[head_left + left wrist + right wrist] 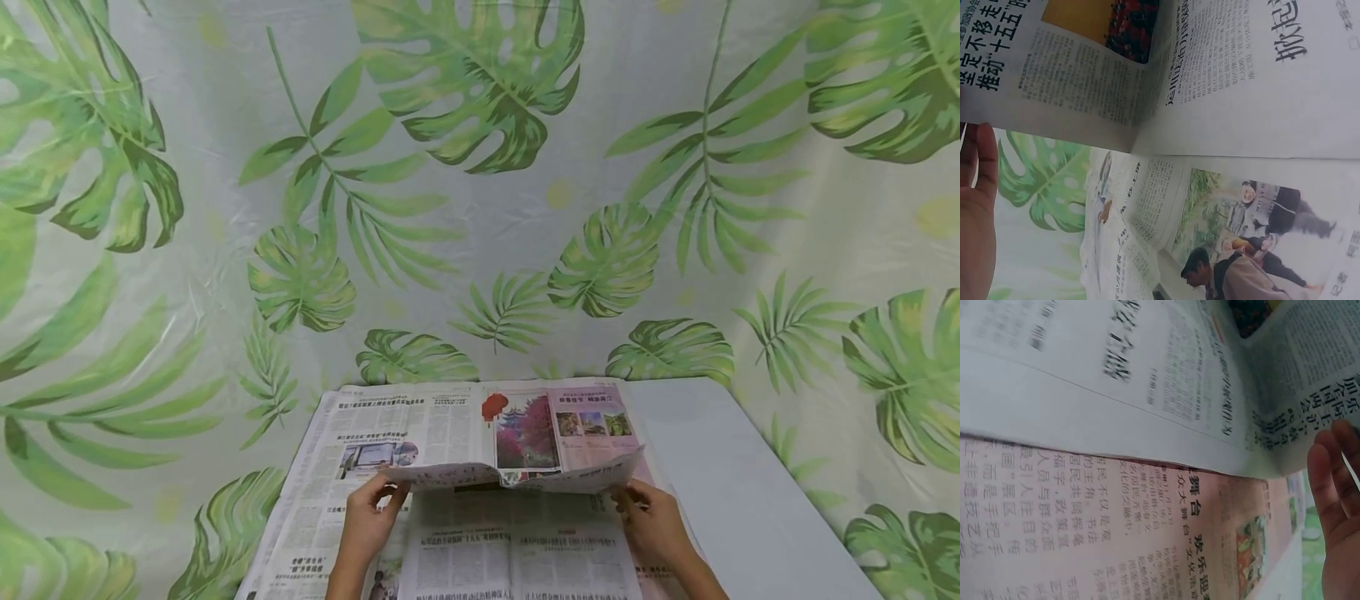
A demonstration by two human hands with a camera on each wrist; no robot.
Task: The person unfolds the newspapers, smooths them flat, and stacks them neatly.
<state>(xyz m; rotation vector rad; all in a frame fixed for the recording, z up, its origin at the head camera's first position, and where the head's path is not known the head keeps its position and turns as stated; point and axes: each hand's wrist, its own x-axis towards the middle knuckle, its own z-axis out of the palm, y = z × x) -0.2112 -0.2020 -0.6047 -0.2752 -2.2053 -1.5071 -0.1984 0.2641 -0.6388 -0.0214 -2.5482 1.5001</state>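
Note:
My left hand (369, 515) pinches the left end of the raised far edge of a newspaper sheet (517, 546). At the opposite end of that edge, my right hand (654, 523) holds the paper between thumb and fingers. The sheet bends upward along the held edge and sags at its middle crease. Beneath it lies another, wider newspaper (450, 417), spread flat with colour pictures. In the left wrist view, fingers (984, 156) are at the border of the lifted sheet (1079, 81). The right wrist view has fingers (1322, 475) against the folded-up part of the sheet (1116, 412).
The newspapers cover most of a white table (750, 483), whose bare surface shows on the right. Behind the table hangs a pale curtain (510, 217) printed with green leaves.

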